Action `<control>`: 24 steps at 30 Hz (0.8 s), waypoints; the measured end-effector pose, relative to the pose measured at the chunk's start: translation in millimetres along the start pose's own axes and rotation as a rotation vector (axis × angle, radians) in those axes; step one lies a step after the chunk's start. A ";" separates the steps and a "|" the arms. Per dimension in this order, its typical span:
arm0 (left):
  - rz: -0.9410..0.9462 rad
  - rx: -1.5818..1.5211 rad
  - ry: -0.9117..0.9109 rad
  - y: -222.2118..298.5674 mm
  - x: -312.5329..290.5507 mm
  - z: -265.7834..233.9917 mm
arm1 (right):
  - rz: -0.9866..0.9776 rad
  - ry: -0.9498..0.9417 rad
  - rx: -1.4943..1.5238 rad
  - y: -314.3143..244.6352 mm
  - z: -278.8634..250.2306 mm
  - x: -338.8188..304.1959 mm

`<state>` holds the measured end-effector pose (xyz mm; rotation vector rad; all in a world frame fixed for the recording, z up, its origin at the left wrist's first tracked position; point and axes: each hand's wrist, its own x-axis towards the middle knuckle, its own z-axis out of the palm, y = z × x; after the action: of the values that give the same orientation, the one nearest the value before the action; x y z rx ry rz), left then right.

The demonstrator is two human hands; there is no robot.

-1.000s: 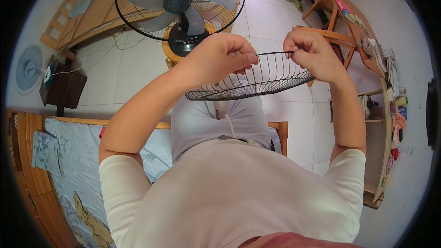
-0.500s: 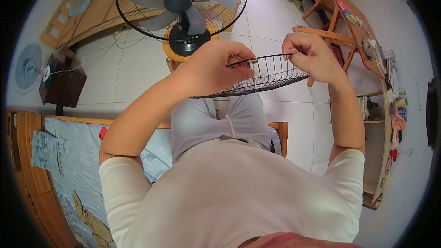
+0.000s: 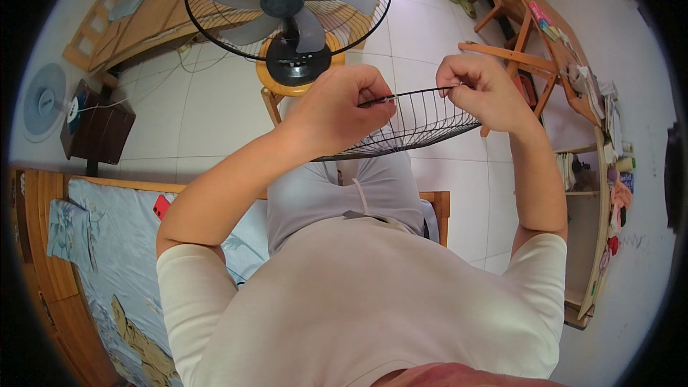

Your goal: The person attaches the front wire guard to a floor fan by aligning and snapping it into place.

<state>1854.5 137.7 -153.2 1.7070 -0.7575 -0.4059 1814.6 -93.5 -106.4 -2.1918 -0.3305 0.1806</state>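
Between my hands, above my lap, is a black wire fan grille, tilted so its rim runs along the top. My left hand pinches that rim near a small metal clip, which the fingers partly cover. On the other side, my right hand is closed on the rim, thumb against bent fingers. Ahead of me a fan with grey blades and a black round base rests on a yellow wooden stool. Its front is uncovered, with a wire cage behind the blades.
A bed with light blue sheets lies at left, a red phone on it. Farther left, a small fan is beside a dark cabinet. A wooden folding chair and shelf unit line the right side.
My left hand's fingers have closed further over the clip on the rim, which showed more before. The grille has tipped slightly. My right hand keeps its grip, almost unmoved.
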 end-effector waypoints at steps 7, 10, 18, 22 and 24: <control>-0.031 -0.144 -0.057 -1.3 -1.6 -1.9 | -0.011 -0.007 -0.016 -1.8 0.0 0.7; -0.034 -0.200 -0.056 -6.3 -0.4 -4.8 | -0.046 -0.030 -0.014 1.6 1.1 0.9; -0.153 -0.212 -0.075 15.2 -8.6 -39.0 | -0.233 0.082 -0.110 -8.2 -3.7 3.0; -0.165 -0.275 0.082 18.1 -20.2 -75.4 | -0.184 0.229 -0.065 14.9 -21.9 6.1; -0.215 -0.296 0.220 18.7 -23.3 -89.7 | -0.149 0.228 0.012 36.5 -27.5 6.0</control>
<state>1888.5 216.6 -113.6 1.5258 -0.3358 -0.4450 1833.3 -133.5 -119.4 -2.1396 -0.3611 -0.1479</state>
